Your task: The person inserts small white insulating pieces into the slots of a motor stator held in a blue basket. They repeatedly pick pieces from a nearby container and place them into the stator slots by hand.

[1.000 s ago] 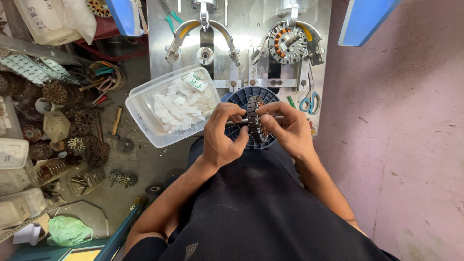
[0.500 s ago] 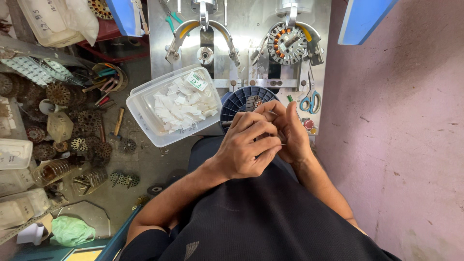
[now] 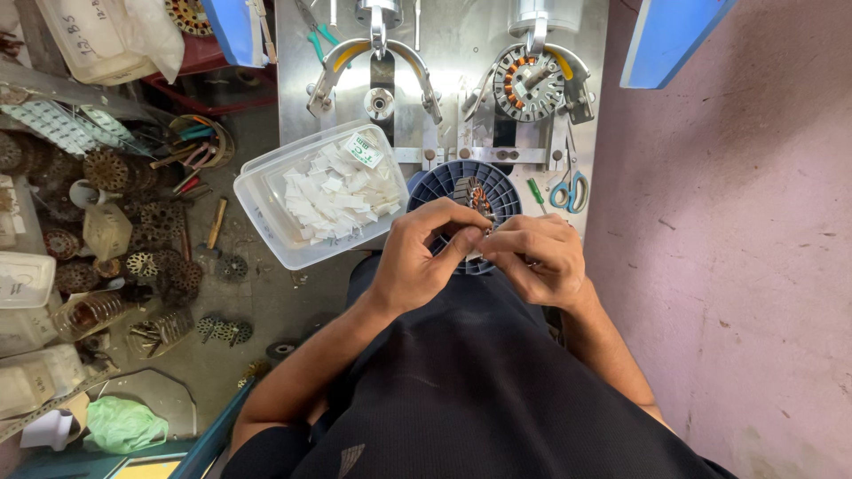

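Hands meet right over the lap, just in front of a round blue tray point(image 3: 444, 182) with radial ribs. Left hand point(image 3: 417, 257) has its fingers curled in, thumb and forefinger pressed together on a small stator point(image 3: 477, 197), a dark piece with copper windings that sits at the tray's near edge. Right hand point(image 3: 537, 257) is touching the left one, fingers bunched and pinching at the same spot, but what exactly is between them is too small to make out. Just left of the tray there's a clear plastic tub point(image 3: 266, 222) full of white paper slips point(image 3: 342, 191), tilted a bit and resting half off the metal table point(image 3: 461, 53). Further back on that table are two clamp fixtures: the left one point(image 3: 380, 66) is an empty arch, the right one carries a wound stator point(image 3: 530, 84) with orange coils. Scissors point(image 3: 568, 188) with blue handles and a green screwdriver point(image 3: 537, 193) lie just right of the tray. Off to the left, the floor is a mess of rusty laminated cores point(image 3: 133, 222), coils and plastic boxes, plus a green bag point(image 3: 124, 424) near the bottom corner. Pink wall point(image 3: 737, 266) on the right.
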